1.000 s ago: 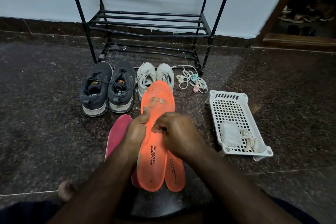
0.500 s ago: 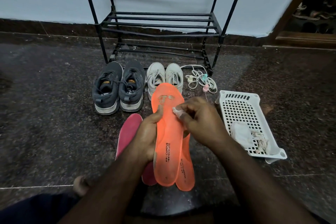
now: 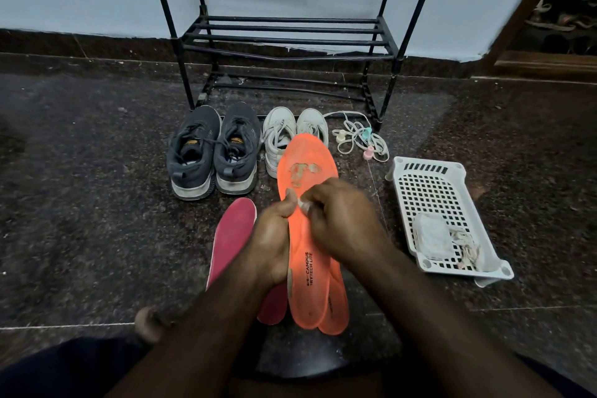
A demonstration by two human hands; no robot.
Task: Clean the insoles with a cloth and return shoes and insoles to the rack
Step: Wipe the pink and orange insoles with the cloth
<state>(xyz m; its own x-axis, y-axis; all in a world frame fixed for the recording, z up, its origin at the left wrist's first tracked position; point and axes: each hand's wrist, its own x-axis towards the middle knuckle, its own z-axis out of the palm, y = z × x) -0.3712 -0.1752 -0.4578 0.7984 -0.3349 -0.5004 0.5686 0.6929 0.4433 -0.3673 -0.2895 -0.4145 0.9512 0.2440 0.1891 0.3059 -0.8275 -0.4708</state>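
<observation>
My left hand point(image 3: 274, 236) grips an orange insole point(image 3: 307, 165) by its left edge and holds it up lengthwise; a worn patch shows near its toe. My right hand point(image 3: 342, 220) pinches a small pale cloth point(image 3: 303, 204) against the insole's middle. A second orange insole point(image 3: 337, 304) lies under it on the floor, beside a pink insole point(image 3: 234, 229). Dark grey sneakers point(image 3: 213, 152) and white sneakers point(image 3: 281, 136) stand before the black shoe rack point(image 3: 287, 39), whose shelves hold nothing.
A white perforated plastic basket point(image 3: 433, 184) with a white packet and crumpled scraps sits on the right. Loose white laces with small coloured caps point(image 3: 361, 139) lie by the rack's right leg. Dark stone floor lies all around; a bare foot point(image 3: 148, 323) shows at lower left.
My right hand slid up the insole with the cloth and has now come back down to the middle. The left hand keeps its grip; the view shifted slightly.
</observation>
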